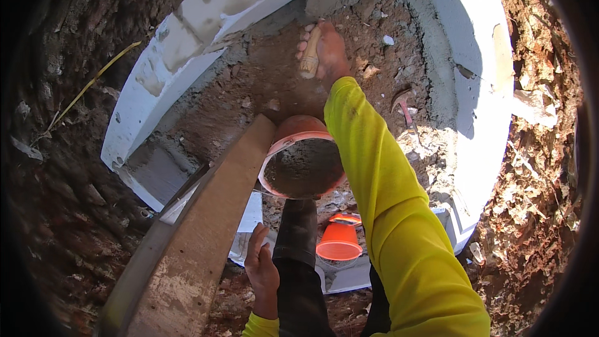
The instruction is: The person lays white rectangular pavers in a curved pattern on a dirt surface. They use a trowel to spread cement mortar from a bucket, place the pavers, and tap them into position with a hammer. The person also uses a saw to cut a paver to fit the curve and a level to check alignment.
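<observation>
Reaching far forward, the right hand (324, 50) is wrapped around a wooden handle (310, 53), down on the dirt floor inside the white ring wall (480, 75). The left hand (262, 268) rests open, fingers loosely spread, against the dark trouser leg (299, 256), beside a long plank (206, 224). Between the 2 hands sits an orange bowl of grey mortar (304, 163); a hammer (404, 103) lies right of the sleeve.

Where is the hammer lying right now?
In the head view the hammer lies on the dirt to the right of the yellow sleeve, near the white ring wall, beyond the mortar pan.
</observation>
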